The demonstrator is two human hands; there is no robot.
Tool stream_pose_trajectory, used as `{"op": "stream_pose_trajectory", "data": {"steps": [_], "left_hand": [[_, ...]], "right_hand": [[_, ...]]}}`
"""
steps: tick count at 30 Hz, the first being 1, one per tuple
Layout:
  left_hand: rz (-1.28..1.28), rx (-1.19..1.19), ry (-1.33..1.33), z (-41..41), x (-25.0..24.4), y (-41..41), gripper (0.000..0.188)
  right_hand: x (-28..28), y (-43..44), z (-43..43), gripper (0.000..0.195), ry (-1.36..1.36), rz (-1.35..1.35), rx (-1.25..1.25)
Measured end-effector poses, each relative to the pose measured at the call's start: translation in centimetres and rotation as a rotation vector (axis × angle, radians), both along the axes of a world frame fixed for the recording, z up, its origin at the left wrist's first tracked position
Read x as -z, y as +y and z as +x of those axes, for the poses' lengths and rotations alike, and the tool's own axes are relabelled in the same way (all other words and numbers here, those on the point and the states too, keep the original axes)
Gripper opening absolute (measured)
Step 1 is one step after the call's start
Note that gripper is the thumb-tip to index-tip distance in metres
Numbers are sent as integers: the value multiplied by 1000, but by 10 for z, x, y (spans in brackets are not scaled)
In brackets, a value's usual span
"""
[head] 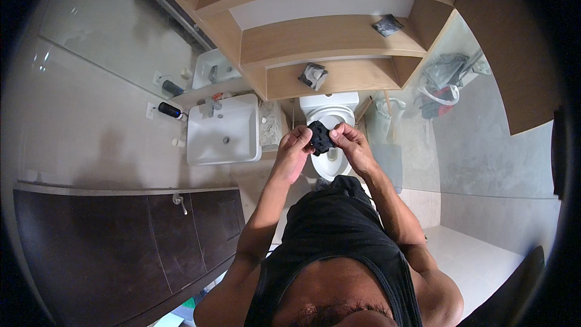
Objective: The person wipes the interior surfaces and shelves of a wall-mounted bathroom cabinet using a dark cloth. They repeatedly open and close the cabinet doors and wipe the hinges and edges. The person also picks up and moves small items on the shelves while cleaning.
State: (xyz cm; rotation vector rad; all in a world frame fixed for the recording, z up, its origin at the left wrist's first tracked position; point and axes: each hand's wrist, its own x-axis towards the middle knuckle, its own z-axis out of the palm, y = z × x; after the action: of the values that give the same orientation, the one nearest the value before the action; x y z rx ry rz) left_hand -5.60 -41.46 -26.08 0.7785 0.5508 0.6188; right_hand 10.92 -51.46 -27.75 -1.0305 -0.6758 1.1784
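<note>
A crumpled piece of black cloth (321,138) is stretched between both hands above the toilet bowl (330,167). My left hand (294,147) pinches its left edge between thumb and fingers. On the opposite edge, the thumb and forefinger of my right hand (352,143) grip it. What kind of cloth item it is, I cannot tell. Straight ahead, a wooden cabinet (327,45) hangs over the toilet. One patterned square item (313,76) lies on its lower shelf and a similar dark square (387,25) on the shelf above.
To the left is a white washbasin (222,129) with a metal faucet (212,106). Beside it a black cylindrical device (169,109) sticks out near a wall outlet (150,111). A cabinet door (504,45) hangs at the right, near a glass panel (490,154). A dark door (91,240) spans the lower left.
</note>
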Motion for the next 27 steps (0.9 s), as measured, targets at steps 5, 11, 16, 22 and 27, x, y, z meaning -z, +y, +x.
{"op": "stream_pose_trajectory", "data": {"steps": [5,11,16,22,27], "left_hand": [[-64,25,-100,-7,-4,6,16],[51,12,-19,-14,7,12,23],[346,41,225,-19,-4,19,20],[520,62,234,-18,-28,24,20],[554,-11,237,-15,-35,37,17]], "right_hand": [[-6,-1,2,19,-103,-1,16],[-15,3,-4,16,-118,116,14],[8,9,1,18,26,71,-118],[-18,14,-1,28,-157,-56,-251],[-21,29,-11,26,-42,68,-254]]}}
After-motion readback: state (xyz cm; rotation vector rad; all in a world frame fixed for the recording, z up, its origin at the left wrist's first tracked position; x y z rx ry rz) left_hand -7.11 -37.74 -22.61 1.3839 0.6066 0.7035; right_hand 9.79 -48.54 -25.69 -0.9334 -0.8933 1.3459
